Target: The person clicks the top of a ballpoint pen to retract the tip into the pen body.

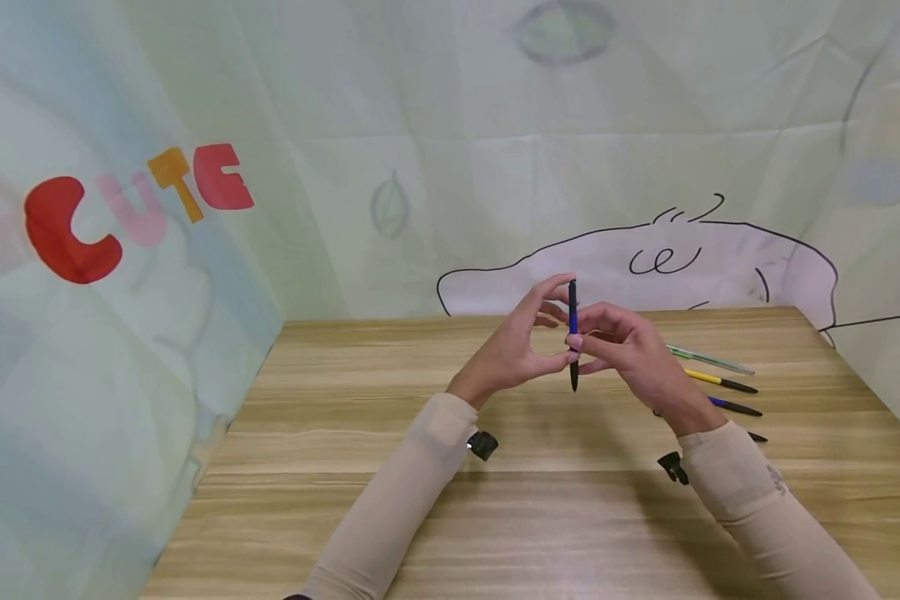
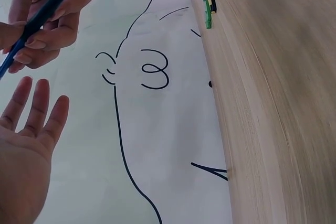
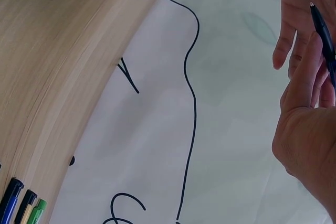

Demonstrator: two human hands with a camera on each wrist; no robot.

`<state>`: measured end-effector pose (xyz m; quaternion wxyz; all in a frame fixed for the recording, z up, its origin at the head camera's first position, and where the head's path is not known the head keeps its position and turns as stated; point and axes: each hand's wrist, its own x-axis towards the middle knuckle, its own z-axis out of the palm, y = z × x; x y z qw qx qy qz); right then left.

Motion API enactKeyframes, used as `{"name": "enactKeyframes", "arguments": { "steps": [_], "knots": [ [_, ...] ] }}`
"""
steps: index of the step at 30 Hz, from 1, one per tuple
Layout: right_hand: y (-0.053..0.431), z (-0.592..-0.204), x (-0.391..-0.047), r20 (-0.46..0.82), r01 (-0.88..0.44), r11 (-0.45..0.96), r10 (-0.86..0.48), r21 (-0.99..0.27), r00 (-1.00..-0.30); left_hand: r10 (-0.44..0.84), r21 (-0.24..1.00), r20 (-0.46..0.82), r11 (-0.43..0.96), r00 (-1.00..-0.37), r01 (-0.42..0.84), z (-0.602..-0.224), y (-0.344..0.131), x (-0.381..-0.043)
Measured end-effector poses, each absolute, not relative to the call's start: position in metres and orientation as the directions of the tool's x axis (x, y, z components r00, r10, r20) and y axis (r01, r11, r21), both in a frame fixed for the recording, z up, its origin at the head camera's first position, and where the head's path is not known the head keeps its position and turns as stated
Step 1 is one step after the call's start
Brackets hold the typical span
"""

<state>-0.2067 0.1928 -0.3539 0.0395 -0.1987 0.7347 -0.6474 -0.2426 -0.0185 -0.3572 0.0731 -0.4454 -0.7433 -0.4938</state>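
A blue-and-black ballpoint pen point(image 1: 573, 312) is held upright above the table between both hands, its writing tip downward. My right hand point(image 1: 633, 350) pinches the pen around its middle with thumb and fingers. The left hand point(image 1: 506, 346) has its bent index finger at the pen's top end and its thumb against the lower barrel. In the left wrist view, other fingers of the left hand point(image 2: 26, 156) are spread off the pen point(image 2: 39, 17). The pen's tip shows beside the fingers in the right wrist view, where the pen point(image 3: 321, 27) is partly cut off by the frame.
On the wooden table point(image 1: 330, 433), right of the hands, lie a green clear pen point(image 1: 712, 360), a yellow-and-black pen point(image 1: 720, 382) and a blue-and-black pen point(image 1: 735, 407). Another dark pen tip point(image 1: 757, 437) shows beside the right wrist. A printed cloth backdrop point(image 1: 420, 100) hangs behind.
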Motion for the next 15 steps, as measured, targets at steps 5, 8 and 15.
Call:
{"name": "enactKeyframes", "arguments": {
  "steps": [5,8,15],
  "knots": [
    [0.1930,-0.3533,-0.2070,0.204,-0.248,0.088,-0.345,-0.965,-0.916,0.590,0.662,0.555,0.113,-0.586,0.741,-0.3564,-0.0184,-0.2429],
    [0.1929,-0.3534,-0.2071,0.207,-0.250,0.085,-0.347,-0.964,-0.915,0.591,0.660,0.557,0.111,-0.583,0.743,-0.3561,-0.0184,-0.2426],
    [0.1936,-0.3547,-0.2076,0.215,-0.258,0.078,-0.353,-0.963,-0.911,0.589,0.676,0.538,0.124,-0.602,0.726,-0.3568,-0.0178,-0.2413]
  ]
}}
